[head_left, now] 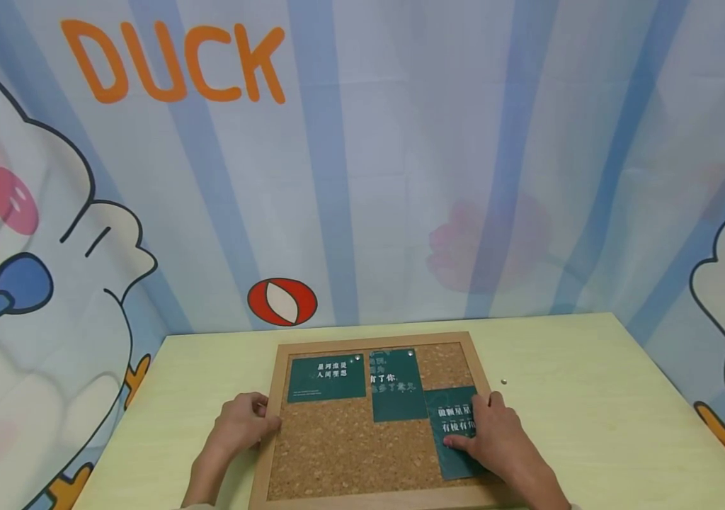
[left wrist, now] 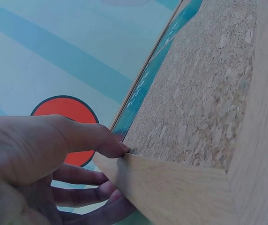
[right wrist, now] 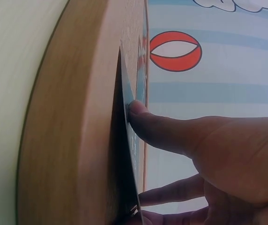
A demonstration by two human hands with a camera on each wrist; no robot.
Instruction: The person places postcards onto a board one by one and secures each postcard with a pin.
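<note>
A wood-framed cork board (head_left: 343, 453) lies on the table. My left hand (head_left: 241, 425) grips its left frame edge, thumb on top and the other fingers along the outer side (left wrist: 54, 154). Near the board's right side, my right hand (head_left: 503, 435) holds a dark green card (head_left: 461, 464) with white lettering, thumb on its face and fingers at its right edge. In the right wrist view this card (right wrist: 129, 140) stands partly off the cork, leaving a dark gap. Two more green cards, one horizontal (head_left: 324, 388) and one vertical (head_left: 398, 407), are on the board's upper part, each with a pin at its upper right.
A small shiny pin (head_left: 504, 382) lies on the pale yellow table (head_left: 592, 425), right of the board. Behind the table hangs a striped blue cloth (head_left: 388, 177) with duck drawings and a red ball print (head_left: 260, 301).
</note>
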